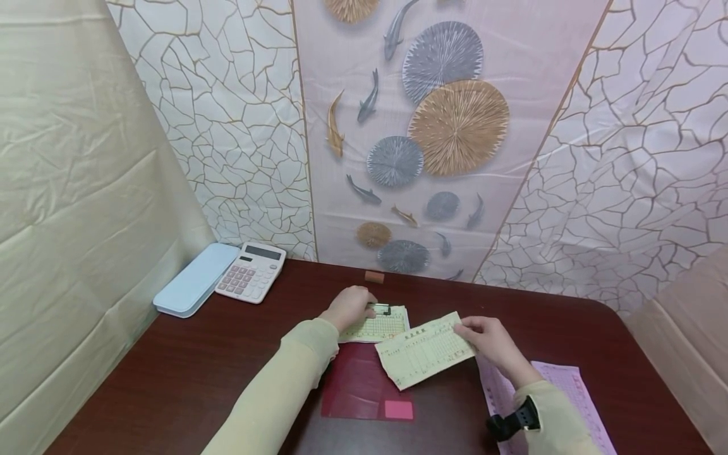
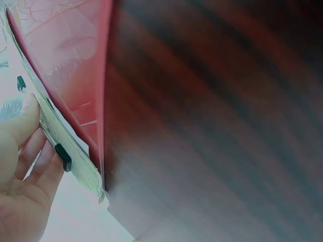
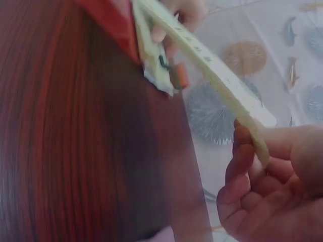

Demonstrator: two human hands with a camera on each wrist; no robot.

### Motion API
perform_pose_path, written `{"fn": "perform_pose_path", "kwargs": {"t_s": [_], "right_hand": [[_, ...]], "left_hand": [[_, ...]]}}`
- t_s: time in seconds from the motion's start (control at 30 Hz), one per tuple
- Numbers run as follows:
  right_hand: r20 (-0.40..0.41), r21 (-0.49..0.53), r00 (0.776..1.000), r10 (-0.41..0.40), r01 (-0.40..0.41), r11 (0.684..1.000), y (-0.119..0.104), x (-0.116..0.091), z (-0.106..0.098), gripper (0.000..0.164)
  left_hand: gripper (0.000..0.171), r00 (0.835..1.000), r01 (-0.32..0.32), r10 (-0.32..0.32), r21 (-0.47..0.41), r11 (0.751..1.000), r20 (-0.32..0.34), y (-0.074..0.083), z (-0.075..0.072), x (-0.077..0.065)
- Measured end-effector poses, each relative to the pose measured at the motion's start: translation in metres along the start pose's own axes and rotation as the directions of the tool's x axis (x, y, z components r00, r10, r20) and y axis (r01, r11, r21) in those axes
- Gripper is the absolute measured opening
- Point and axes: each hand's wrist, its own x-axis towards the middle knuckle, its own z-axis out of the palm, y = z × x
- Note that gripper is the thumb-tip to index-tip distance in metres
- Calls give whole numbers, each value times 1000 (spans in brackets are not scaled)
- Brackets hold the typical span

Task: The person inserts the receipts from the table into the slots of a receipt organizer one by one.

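“Light sleeves point(image 1: 279, 382) are showing nearest to us. Where is the yellow paper point(image 1: 426, 352)?”

“It's hanging tilted over the table point(image 1: 142, 379), and the right hand point(image 1: 493, 342) is pinching one corner.”

“And the left hand point(image 1: 349, 306)?”

“It's gripping the clipped stack point(image 1: 382, 326) beside the black clip point(image 1: 387, 309).”

“Which step are they doing?”

“I'm guessing they are sorting, holding the yellow paper apart from the clipped stack.”

“What is the next move needing?”

“Probably a still left hand and a soft pinch, so the paper isn't bending. I can't tell where it's going.”

“What else is lying around?”

“A red folder point(image 1: 355, 379) is lying near the stack, purple papers point(image 1: 570, 392) are lying under one sleeve, and a calculator point(image 1: 253, 273) is sitting beside a blue case point(image 1: 196, 278).”
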Motion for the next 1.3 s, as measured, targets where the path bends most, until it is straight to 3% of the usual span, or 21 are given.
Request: {"fn": "perform_pose_path", "kwargs": {"t_s": [0.27, 0.43, 0.7, 0.93, 1.1, 1.3], "right_hand": [[5, 195, 991, 132, -130, 972, -8, 1, 16, 33], [2, 261, 985, 170, -165, 951, -10, 2, 31, 35], [13, 301, 987, 163, -159, 940, -12, 9, 48, 35], [6, 362, 975, 223, -210, 908, -20, 15, 65, 32], [11, 371, 968, 251, -237, 898, -23, 18, 74, 30], [55, 420, 947, 317, -310, 853, -26, 23, 85, 27]], "left_hand": [[29, 1000, -3, 3, -10, 1000, 19, 2, -5, -2], [26, 1000, -12, 12, -39, 999, 15, 0, -3, 1], [29, 1000, -3, 4, -48, 999, 15, -1, -3, 2], [32, 998, 40, -35, -84, 996, 56, 0, -6, 1], [32, 998, 28, -24, -89, 996, 51, -1, -6, 1], [31, 999, 16, -12, -86, 996, 53, -1, -7, 2]]}}
